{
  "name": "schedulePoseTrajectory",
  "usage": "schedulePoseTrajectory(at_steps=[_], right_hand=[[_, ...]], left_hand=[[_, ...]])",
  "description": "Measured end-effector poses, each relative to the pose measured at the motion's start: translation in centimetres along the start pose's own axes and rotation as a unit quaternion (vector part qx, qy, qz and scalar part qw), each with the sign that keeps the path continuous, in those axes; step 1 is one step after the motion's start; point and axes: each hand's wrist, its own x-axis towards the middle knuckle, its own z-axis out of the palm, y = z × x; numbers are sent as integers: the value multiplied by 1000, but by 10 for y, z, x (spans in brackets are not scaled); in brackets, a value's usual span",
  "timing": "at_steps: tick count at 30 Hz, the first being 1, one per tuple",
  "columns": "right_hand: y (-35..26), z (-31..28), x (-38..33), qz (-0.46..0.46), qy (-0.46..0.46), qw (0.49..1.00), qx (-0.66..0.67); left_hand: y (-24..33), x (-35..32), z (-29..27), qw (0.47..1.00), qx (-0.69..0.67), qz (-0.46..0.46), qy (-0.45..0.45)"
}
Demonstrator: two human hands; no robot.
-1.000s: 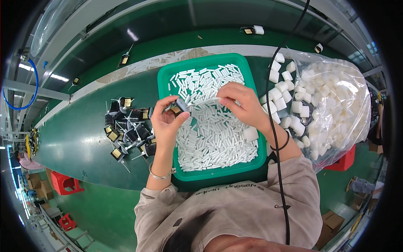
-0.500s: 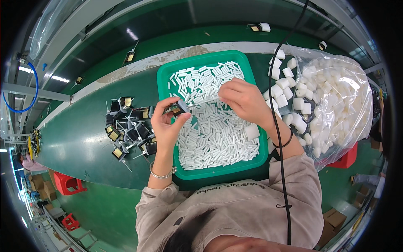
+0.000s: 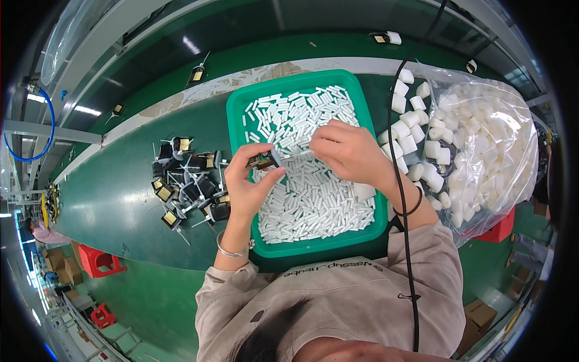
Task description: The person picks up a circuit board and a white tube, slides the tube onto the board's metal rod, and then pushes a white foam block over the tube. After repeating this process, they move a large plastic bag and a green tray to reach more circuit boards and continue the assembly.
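Observation:
My left hand (image 3: 246, 181) grips a small dark device (image 3: 269, 159) with a grey cap between thumb and fingers, above the left part of a green tray (image 3: 235, 114). From the cap a thin pale stem (image 3: 299, 155) runs right to my right hand (image 3: 348, 152). The fingers of that hand are pinched at the stem's far end; whether they also hold a small tube there I cannot tell. Short white tubes (image 3: 313, 211) lie loose over the tray. A bigger white cylinder (image 3: 364, 192) sits at its right side, partly behind my right wrist.
Left of the tray is a pile of similar dark devices (image 3: 193, 187) with stems. White cylinders (image 3: 407, 143) and a clear bag (image 3: 488, 157) full of them are on the right. A black cable (image 3: 405, 241) hangs before my right arm. Devices lie on the far belt (image 3: 271, 48).
My left hand has moved right and slightly down with the device, closer to my right hand, which has shifted a little left and down. The devices on the far belt have moved right.

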Motion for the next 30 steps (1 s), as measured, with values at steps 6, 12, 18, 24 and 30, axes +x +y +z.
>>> schedulePoseTrajectory(at_steps=[6,12,18,24,30], right_hand=[[-8,10,0,51,53,984,161],[-17,12,-1,93,82,968,219],[-13,17,-4,26,112,977,181],[-11,18,0,-103,88,991,-21],[4,24,16,-195,48,975,-93]], left_hand=[[5,-2,3,1000,-15,19,-8],[8,-5,3,999,-7,19,-29],[16,-5,8,1000,-7,-1,-27],[16,-5,6,997,-37,-60,-5],[5,-1,2,995,-32,-89,38]])
